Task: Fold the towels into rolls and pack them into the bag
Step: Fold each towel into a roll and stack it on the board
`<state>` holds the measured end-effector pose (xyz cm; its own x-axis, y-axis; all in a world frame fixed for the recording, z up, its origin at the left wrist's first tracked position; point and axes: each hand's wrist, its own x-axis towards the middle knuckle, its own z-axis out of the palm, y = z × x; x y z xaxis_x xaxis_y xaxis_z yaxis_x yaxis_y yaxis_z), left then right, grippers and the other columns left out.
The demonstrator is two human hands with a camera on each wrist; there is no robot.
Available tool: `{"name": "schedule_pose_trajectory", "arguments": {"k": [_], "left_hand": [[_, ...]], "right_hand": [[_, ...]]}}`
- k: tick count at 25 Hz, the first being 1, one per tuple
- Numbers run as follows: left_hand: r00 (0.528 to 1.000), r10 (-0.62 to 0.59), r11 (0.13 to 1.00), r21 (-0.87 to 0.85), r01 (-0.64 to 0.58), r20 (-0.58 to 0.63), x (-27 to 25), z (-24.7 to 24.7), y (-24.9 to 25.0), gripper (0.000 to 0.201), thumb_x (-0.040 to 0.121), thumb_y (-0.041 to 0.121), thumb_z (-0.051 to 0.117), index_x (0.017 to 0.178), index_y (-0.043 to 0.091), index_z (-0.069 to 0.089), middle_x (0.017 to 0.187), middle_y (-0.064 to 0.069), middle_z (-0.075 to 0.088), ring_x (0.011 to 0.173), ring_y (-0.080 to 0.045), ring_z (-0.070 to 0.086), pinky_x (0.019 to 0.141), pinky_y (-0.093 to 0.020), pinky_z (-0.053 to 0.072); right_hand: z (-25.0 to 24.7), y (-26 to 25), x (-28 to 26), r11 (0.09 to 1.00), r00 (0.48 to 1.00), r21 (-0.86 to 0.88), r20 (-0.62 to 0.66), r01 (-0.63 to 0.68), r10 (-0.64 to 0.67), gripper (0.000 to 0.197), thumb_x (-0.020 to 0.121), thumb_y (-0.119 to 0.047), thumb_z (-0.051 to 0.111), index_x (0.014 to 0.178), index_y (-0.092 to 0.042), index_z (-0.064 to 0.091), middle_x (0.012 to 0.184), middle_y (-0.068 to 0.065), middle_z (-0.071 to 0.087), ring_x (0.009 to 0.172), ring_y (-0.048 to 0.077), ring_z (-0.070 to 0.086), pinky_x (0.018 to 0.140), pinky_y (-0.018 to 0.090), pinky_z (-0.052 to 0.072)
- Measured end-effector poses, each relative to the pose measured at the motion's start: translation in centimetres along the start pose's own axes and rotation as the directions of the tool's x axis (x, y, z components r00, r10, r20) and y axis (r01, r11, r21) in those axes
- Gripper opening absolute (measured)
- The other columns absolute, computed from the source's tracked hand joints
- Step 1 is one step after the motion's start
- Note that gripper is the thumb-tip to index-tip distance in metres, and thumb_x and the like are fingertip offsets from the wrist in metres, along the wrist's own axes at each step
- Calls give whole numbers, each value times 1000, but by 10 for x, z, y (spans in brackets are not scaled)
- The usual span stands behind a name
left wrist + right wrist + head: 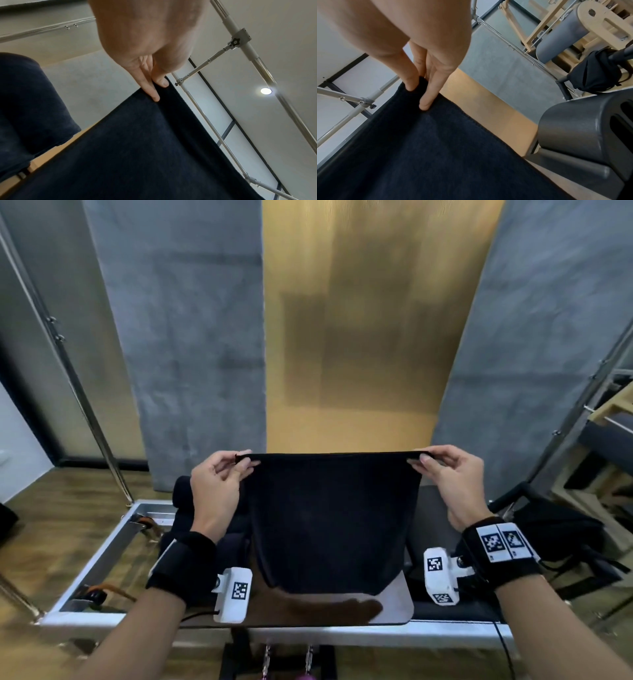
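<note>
The dark towel (pixel 334 518) hangs in the air like a little curtain, in front of the person and above a shiny dark table (pixel 394 607). Its top edge runs flat from side to side, and the rest drops straight down, so the bottom edge is just over the tabletop or maybe brushing it; I cannot tell which. The left hand (pixel 214 484) pinches the top left corner between thumb and fingers (pixel 150 89). The right hand (pixel 452 477) pinches the top right corner the same way, with its fingers (pixel 426 100) lying on the cloth. Both hands are at the same height and each is right at its own corner, so neither one is nearer. The towel lies between the hands and below them. I think the next move is to lower it flat onto the table, and that depends on keeping the top edge level and pulled tight so no wrinkles form. Behind the left hand, on the far left part of the table, there is more dark cloth (pixel 181 494), maybe other towels, but it is mostly hidden. Off to the right a black bag (pixel 594 73) sits on a chair, well apart from the hands.
</note>
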<state>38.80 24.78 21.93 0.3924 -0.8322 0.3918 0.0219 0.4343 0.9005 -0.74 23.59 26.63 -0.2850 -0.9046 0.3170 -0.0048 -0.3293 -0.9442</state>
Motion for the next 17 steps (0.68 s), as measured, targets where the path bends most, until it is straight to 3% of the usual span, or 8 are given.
{"name": "schedule_pose_trajectory", "arguments": {"k": [2, 3, 5, 7, 9, 11, 17], "left_hand": [[1000, 22, 999, 36, -22, -6, -5, 0, 0, 18, 98, -5, 68, 99, 12, 74, 117, 0, 80, 109, -17, 77, 91, -23, 60], [1000, 11, 999, 40, -11, -15, -6, -1, 0, 15, 99, -4, 68, 100, 11, 73, 117, 0, 80, 108, -16, 77, 88, -23, 61], [997, -70, 997, 25, 71, -37, -9, -4, 3, 4, 100, 5, 70, 101, 9, 70, 97, -9, 81, 85, -23, 81, 68, -26, 63], [993, -96, 990, 98, 103, -67, -12, -9, 4, 13, 99, 18, 75, 104, 7, 70, 71, -13, 74, 51, -25, 72, 46, -27, 55], [994, -92, 982, 157, 102, -67, -14, -15, 4, 19, 96, 27, 79, 102, 9, 73, 57, -12, 66, 38, -23, 56, 41, -26, 45], [995, -80, 987, 137, 88, -62, -16, -16, 6, 18, 95, 29, 80, 97, 13, 74, 56, -10, 62, 35, -22, 49, 40, -25, 41], [995, -96, 985, 143, 101, -40, -19, -3, 9, 19, 98, 28, 76, 102, 11, 70, 57, -10, 64, 34, -28, 56, 36, -28, 42]], "right_hand": [[3, 4, -6, 1000, 1000, -5, 27, 15, -15, 18, 96, 8, 66, 102, -4, 76, 103, 12, 80, 99, 23, 78, 89, 28, 62], [4, 5, -7, 1000, 1000, -8, 27, 1, 0, 17, 97, 7, 66, 103, -4, 76, 102, 11, 80, 96, 23, 79, 87, 28, 62], [1, 6, -6, 995, 998, -67, -9, -68, 67, 7, 97, 2, 69, 102, -1, 73, 85, 12, 79, 71, 24, 78, 65, 26, 63], [-8, 7, -6, 968, 992, -220, -47, -123, 115, 4, 95, -4, 73, 97, 0, 73, 61, 8, 70, 42, 20, 60, 43, 23, 48], [-16, 8, -6, 951, 988, -268, -51, -156, 148, 4, 93, -5, 74, 91, -2, 74, 53, 4, 58, 36, 16, 43, 40, 20, 39], [-21, 4, -6, 958, 986, -236, -46, -166, 159, 5, 92, -5, 75, 89, -2, 75, 51, 2, 52, 37, 15, 37, 40, 19, 36], [-26, 8, 6, 959, 986, -230, -41, -167, 162, 6, 92, -8, 77, 92, -2, 74, 48, 4, 50, 36, 17, 41, 39, 18, 38]]}}
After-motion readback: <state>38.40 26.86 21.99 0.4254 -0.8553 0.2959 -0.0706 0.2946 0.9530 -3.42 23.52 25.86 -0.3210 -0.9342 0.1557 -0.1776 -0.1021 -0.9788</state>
